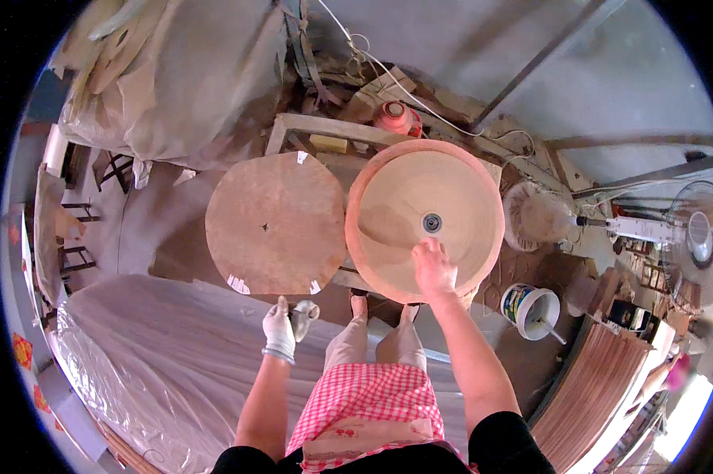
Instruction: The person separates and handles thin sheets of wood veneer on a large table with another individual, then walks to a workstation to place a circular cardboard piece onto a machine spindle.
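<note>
A large round clay basin with a reddish rim and a pale, sloping inside stands before me on the right. In its middle is a dark ringed metal fitting. My right hand, bare, reaches into the basin just below this fitting. Its fingers are bent together, and whatever they may hold is hidden. My left hand wears a white glove and is closed on a crumpled grey cloth-like thing. It is below the near edge of a flat, roughly round brown board with a small central hole and white tape patches.
A red thermos-like jug stands behind the basin. To the right are a white bucket with a stick in it, a stack of brown boards and a fan. Plastic sheeting covers something low at my left.
</note>
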`<state>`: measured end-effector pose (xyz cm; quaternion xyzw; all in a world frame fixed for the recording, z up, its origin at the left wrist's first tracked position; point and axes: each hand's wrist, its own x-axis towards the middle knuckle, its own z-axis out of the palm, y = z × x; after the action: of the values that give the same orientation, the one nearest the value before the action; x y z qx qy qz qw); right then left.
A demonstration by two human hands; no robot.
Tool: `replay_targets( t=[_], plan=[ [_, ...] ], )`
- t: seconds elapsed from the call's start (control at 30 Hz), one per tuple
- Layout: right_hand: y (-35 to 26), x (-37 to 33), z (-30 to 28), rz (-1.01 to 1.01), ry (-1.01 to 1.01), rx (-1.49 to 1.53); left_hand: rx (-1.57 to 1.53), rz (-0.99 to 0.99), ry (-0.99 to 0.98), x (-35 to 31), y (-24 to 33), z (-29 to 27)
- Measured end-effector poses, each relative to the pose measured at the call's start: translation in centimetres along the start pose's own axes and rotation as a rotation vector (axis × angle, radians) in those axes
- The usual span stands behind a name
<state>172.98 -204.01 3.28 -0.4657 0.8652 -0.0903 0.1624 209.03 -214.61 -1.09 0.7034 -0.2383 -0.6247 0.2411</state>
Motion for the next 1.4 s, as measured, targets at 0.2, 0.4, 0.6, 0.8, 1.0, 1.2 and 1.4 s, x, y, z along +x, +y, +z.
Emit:
replay_targets(
  t=[0.2,0.4,0.6,0.8,1.0,1.2,1.4],
  plan=[
    [-4.8,-3.3,1.5,0.072,-0.095,0.324,0.224,0.173,-0.049,-5.4,2.5,5.0],
    [-7.8,-3.6,3.0,0.084,-0.052,0.502,0.806,0.830,-0.167,-4.4,7.6,11.7],
    [-9.2,-4.1,4.7,0.087,-0.095,0.429,1.313,0.819,-0.200,-1.6,12.6,19.2],
    [-9.3,-6.0,5.3,0.197,-0.254,0.449,1.511,0.739,-0.314,-1.9,13.2,22.4],
    [-7.6,-8.7,5.5,0.284,-0.331,0.503,1.495,0.724,-0.369,-2.8,12.0,21.4],
    [-1.3,-14.3,3.6,0.274,-0.143,0.306,1.448,0.769,-0.378,-5.6,10.2,18.2],
    [10.6,-17.1,1.5,0.391,-0.365,-0.180,1.465,0.878,-0.619,-8.7,5.6,15.5]
  ],
)
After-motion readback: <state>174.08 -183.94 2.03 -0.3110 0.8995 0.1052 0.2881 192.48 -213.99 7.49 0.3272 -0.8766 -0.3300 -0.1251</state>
